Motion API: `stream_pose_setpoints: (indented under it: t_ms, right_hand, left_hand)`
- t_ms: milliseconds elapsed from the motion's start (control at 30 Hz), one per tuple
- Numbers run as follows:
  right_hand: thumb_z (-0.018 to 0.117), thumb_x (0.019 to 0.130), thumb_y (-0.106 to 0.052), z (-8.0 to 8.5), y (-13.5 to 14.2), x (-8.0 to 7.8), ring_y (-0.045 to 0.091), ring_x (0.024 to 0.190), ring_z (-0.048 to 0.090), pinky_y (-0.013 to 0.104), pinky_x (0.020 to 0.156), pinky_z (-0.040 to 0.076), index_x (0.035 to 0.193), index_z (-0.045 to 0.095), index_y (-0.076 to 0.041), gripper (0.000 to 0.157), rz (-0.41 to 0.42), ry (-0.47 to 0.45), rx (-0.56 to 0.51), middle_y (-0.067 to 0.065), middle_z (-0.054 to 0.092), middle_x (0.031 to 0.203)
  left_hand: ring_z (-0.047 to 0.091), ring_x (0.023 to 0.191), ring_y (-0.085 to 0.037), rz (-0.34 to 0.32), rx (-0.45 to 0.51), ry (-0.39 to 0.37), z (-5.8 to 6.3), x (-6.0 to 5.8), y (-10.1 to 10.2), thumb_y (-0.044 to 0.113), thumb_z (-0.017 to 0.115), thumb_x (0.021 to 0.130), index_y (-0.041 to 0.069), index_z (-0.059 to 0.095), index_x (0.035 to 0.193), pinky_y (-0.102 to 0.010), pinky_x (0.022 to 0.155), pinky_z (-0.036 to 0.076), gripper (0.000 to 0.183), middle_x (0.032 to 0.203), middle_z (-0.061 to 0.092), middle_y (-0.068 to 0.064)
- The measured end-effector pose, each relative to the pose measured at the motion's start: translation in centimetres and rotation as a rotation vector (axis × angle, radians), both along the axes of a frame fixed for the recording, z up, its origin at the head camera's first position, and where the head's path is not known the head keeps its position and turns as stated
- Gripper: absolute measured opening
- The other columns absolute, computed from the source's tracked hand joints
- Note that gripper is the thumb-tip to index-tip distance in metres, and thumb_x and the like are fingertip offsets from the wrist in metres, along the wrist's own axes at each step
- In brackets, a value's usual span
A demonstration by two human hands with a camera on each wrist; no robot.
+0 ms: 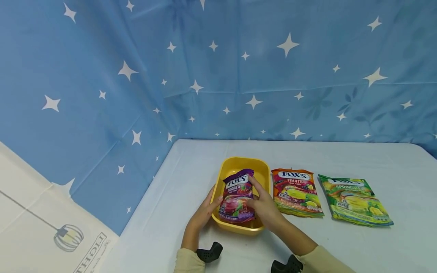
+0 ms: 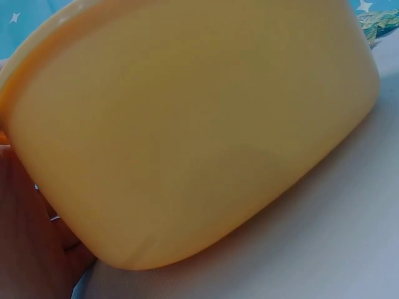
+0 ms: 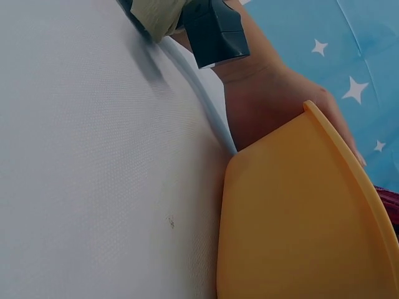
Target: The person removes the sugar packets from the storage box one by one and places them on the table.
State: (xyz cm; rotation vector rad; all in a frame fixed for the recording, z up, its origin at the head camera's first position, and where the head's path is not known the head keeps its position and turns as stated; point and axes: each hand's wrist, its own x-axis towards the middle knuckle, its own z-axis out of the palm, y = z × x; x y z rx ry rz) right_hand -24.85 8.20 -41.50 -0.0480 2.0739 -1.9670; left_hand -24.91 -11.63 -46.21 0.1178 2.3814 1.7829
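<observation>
A purple bag of Fox's Berries candy (image 1: 237, 195) leans inside a yellow plastic tub (image 1: 230, 226), face up. My right hand (image 1: 269, 212) reaches over the tub's right side and grips the bag, index finger near its upper right corner and thumb across its front. The remaining right fingers are mostly hidden. At the tub's left side, my left hand (image 1: 202, 216) holds the wall, with the thumb over the rim by the bag's edge and the fingers outside. The tub's outer wall (image 2: 199, 137) fills most of the left wrist view.
Right of the tub lies a red-orange bag of Fox's Fruits candy (image 1: 297, 193). Farther right is a green Fox's Spring Tea bag (image 1: 355, 201). All stand on a white-covered table (image 1: 191, 163), with a blue star-patterned curtain (image 1: 218, 76) behind. Black wrist devices (image 1: 209, 253) sit at both cuffs.
</observation>
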Motion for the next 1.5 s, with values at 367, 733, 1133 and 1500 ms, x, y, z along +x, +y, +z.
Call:
stream_pose_setpoints:
  t_ms: [367, 733, 1133, 1500]
  right_hand:
    - [0.051, 0.083, 0.005, -0.1, 0.9, -0.2, 0.043, 0.123, 0.042, 0.047, 0.090, 0.047, 0.144, 0.026, -0.027, 0.074, -0.061, -0.044, -0.030, 0.018, 0.025, 0.147]
    - [0.053, 0.081, 0.005, 1.3, 7.5, 3.6, 0.041, 0.132, 0.024, 0.045, 0.098, 0.041, 0.144, 0.028, -0.028, 0.075, -0.135, -0.142, -0.238, 0.009, 0.003, 0.154]
    - [0.046, 0.091, -0.008, -2.6, 18.0, 10.8, 0.022, 0.104, 0.052, 0.047, 0.090, 0.048, 0.144, 0.000, -0.041, 0.078, -0.067, -0.326, -0.250, 0.021, -0.020, 0.148]
    - [0.049, 0.082, 0.000, -4.1, 19.1, 11.9, 0.024, 0.098, 0.056, 0.047, 0.086, 0.050, 0.148, -0.001, -0.022, 0.085, -0.102, -0.348, -0.115, 0.027, -0.013, 0.147]
  left_hand:
    - [0.031, 0.132, -0.038, -0.043, -0.010, 0.000, 0.0, -1.0, 0.9, 0.041, 0.042, 0.092, 0.017, 0.013, 0.148, -0.058, 0.105, 0.027, 0.067, 0.147, 0.028, -0.017]
    - [0.029, 0.131, -0.037, -0.072, -0.054, 0.009, -0.2, -0.7, 0.5, 0.042, 0.046, 0.091, 0.015, 0.015, 0.147, -0.062, 0.105, 0.019, 0.070, 0.149, 0.025, -0.017]
    - [0.043, 0.113, -0.024, 0.010, -0.059, 0.012, 0.8, 0.2, -3.6, 0.037, 0.044, 0.093, 0.015, 0.015, 0.147, -0.050, 0.101, 0.032, 0.065, 0.146, 0.030, -0.016]
    - [0.036, 0.124, -0.027, 0.016, -0.053, 0.012, 1.0, 1.0, -5.0, 0.035, 0.041, 0.095, 0.014, 0.012, 0.148, -0.050, 0.105, 0.027, 0.064, 0.150, 0.020, -0.015]
